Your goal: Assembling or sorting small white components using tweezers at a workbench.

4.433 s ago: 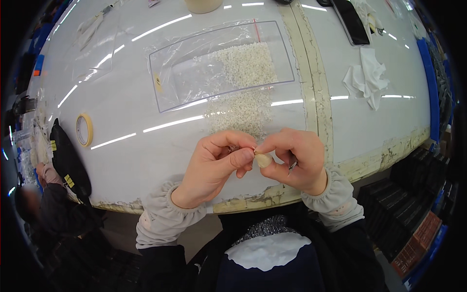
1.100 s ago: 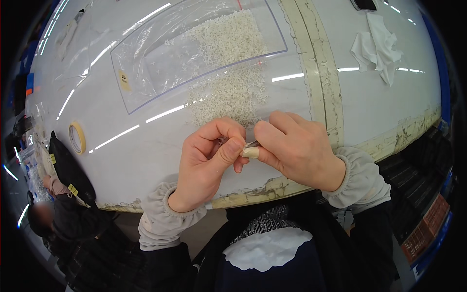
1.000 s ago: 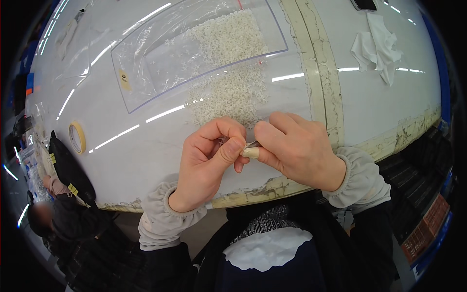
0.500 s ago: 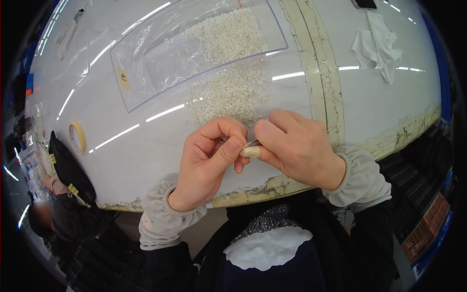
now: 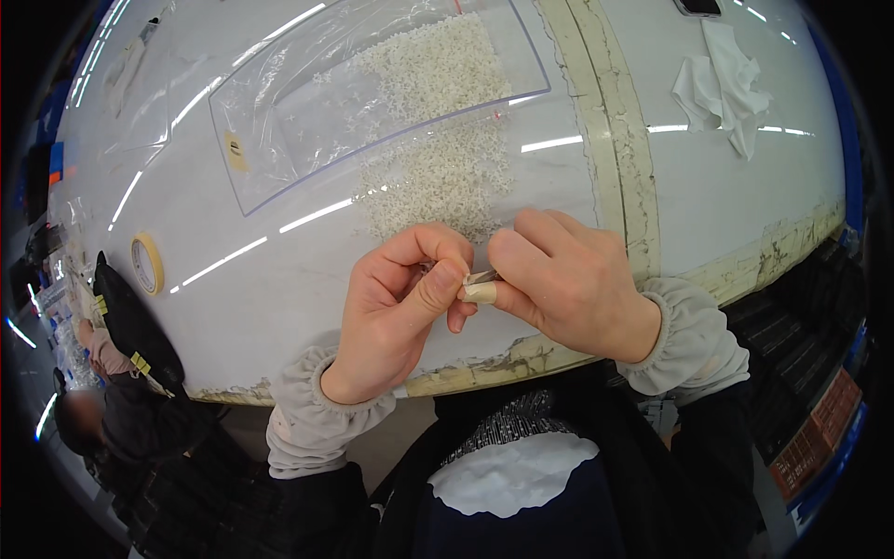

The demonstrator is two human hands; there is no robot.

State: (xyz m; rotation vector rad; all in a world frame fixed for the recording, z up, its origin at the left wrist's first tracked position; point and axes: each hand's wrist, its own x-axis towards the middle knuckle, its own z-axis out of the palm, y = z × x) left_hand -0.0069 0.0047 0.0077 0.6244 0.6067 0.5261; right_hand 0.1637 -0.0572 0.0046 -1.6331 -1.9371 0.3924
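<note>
- piece [image 5: 467, 279]: tiny and pale, mostly hidden between the fingertips, in front of the person and just nearer than the bits; its shape is too small to tell.
- left hand [image 5: 396, 303]: thumb and forefinger pinch the piece, the other fingers curled beneath.
- right hand [image 5: 577, 284]: closed around a small metal tool [image 5: 486, 277], its tip right at the piece; the thumb wears a beige cover [image 5: 480, 293].
- progress: work on this piece looks under way, tool and piece being together; whether the tip has altered it cannot be told, and letting go of it is not yet done.
- bits [image 5: 433, 196]: many small white ones lie spread just beyond the hands, reaching up to the bag. which of them are finished and which are left, the view does not show.
- bag [image 5: 312, 135]: clear, flat, blue-edged, more bits showing through it; whether in or under it, i cannot tell.
- farther out on the table [image 5: 270, 317]: tape roll [image 5: 147, 264] and black pouch [image 5: 135, 321] at left, white cloth [image 5: 722, 91] and phone [image 5: 698, 7] at right.
</note>
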